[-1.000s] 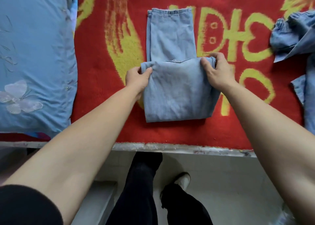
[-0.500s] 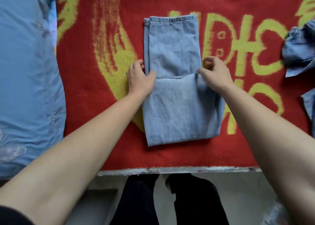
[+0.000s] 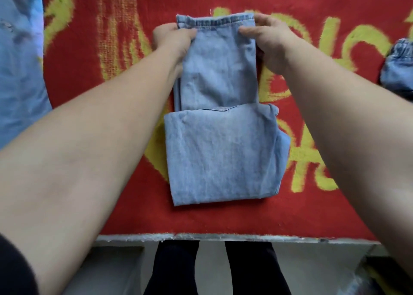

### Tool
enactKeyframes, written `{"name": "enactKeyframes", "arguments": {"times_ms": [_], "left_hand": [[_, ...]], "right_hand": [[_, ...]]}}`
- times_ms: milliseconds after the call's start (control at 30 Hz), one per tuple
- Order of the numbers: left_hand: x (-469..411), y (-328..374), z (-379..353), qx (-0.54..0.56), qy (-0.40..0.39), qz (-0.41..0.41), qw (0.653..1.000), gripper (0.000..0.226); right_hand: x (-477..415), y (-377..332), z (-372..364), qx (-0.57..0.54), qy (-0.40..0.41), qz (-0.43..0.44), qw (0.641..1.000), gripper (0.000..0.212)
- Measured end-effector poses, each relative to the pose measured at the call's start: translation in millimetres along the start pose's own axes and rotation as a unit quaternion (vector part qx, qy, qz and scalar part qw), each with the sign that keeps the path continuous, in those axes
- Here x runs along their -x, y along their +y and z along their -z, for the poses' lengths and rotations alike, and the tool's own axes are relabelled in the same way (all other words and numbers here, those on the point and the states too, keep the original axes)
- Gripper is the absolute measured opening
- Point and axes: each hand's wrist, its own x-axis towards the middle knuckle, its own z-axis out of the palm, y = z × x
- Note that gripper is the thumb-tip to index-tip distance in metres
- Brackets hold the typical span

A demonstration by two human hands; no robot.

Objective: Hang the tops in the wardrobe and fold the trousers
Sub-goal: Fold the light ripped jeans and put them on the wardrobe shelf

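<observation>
1. Two hands of ours grip the far hem of the light denim trousers [image 3: 223, 147]. Our left hand [image 3: 172, 40] pinches its left corner and our right hand [image 3: 270, 42] its right, thumbs on top, fingers curled round the cloth.
2. The trousers lie on the red-and-yellow blanket [image 3: 134, 216], their near part folded over.
3. Another denim garment [image 3: 397, 71] lies well apart at the right edge.

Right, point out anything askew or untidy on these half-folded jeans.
The folded near section of the jeans is not square: its right edge bulges past the leg panel, with fabric bunched at the upper right corner. A loose thread sticks up from the hem, which the left hand and right hand grip.
</observation>
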Motion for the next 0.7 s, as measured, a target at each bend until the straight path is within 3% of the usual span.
{"name": "enactKeyframes", "arguments": {"times_ms": [133,200,333,500,600,700], "left_hand": [[19,6,17,-0.012,-0.028,-0.038,0.999,0.011],[40,8,29,-0.039,-0.056,-0.091,0.994,0.017],[91,-1,53,-0.179,-0.107,-0.205,0.956,0.024],[153,-38,68,-0.394,-0.051,-0.291,0.87,0.021],[184,-65,82,-0.438,-0.064,-0.341,0.829,0.028],[201,-92,98,-0.474,-0.085,-0.373,0.793,0.032]], "right_hand": [[23,-13,3,0.045,-0.038,0.033,0.998,0.017],[41,-15,10,0.068,-0.039,0.071,0.994,0.019],[88,0,25,0.201,-0.01,0.142,0.969,0.017],[148,46,37,0.429,0.049,0.327,0.841,0.021],[175,73,40,0.478,0.064,0.432,0.762,0.014],[194,106,43,0.541,0.02,0.492,0.682,0.011]]}}
